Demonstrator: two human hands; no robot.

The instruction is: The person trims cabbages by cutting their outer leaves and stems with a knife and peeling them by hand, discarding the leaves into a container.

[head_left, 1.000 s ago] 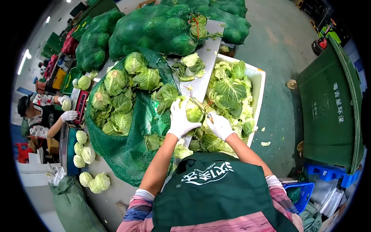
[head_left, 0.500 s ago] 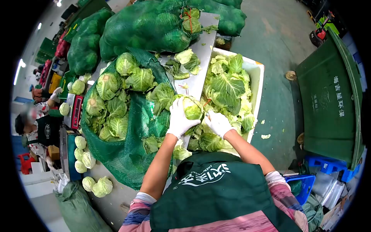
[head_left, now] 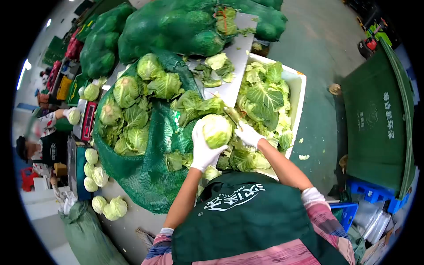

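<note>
My left hand (head_left: 203,150), in a white glove, is wrapped around a pale trimmed cabbage (head_left: 217,131) from its left and lower side. Just right of it, my gloved right hand (head_left: 248,134) grips a knife (head_left: 230,117), whose dark narrow blade points up and left beside the cabbage; the fist hides the handle. Loose outer leaves (head_left: 204,106) lie just beyond the cabbage. To the left, an opened green mesh sack (head_left: 154,128) holds several untrimmed cabbages (head_left: 126,90). A white foam box (head_left: 298,95) full of stripped leaves (head_left: 265,99) stands beneath and beyond my right hand.
Full mesh sacks (head_left: 172,31) lie across the metal table (head_left: 240,48) at the back. Several trimmed cabbages (head_left: 115,208) sit at left, near a red scale (head_left: 88,121). Another person (head_left: 51,145) stands far left, holding a cabbage. A large green bin (head_left: 375,119) stands right.
The cabbage has lost its outer leaves, which now lie beyond it. My left hand has turned it paler side up. My right hand has shifted slightly right, and the knife blade now shows.
</note>
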